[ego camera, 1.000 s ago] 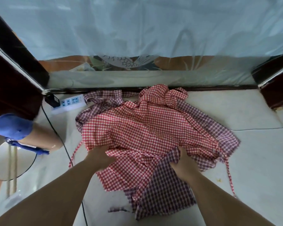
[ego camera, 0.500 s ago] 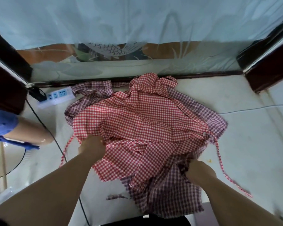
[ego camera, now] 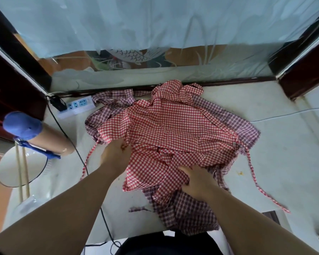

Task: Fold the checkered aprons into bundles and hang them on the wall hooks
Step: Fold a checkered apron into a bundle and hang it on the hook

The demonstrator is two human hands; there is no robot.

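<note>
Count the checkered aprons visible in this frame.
2. The red-checked apron lies on top; the purple-checked apron lies beneath it, showing at its left, right and near edges. Others may be hidden between them.

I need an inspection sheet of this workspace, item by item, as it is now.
Surface: pale top, aprons spread on it.
Job's things: red checkered apron lying crumpled over purple checkered apron; no hooks seen.
Clutter: yellow crumb, fabric scrap.
Hands: left hand and right hand both grip the red apron's near part.
Cables: black cable from power strip; white cable at right.
Surroundings: frosted glass panel, blue cap.
</note>
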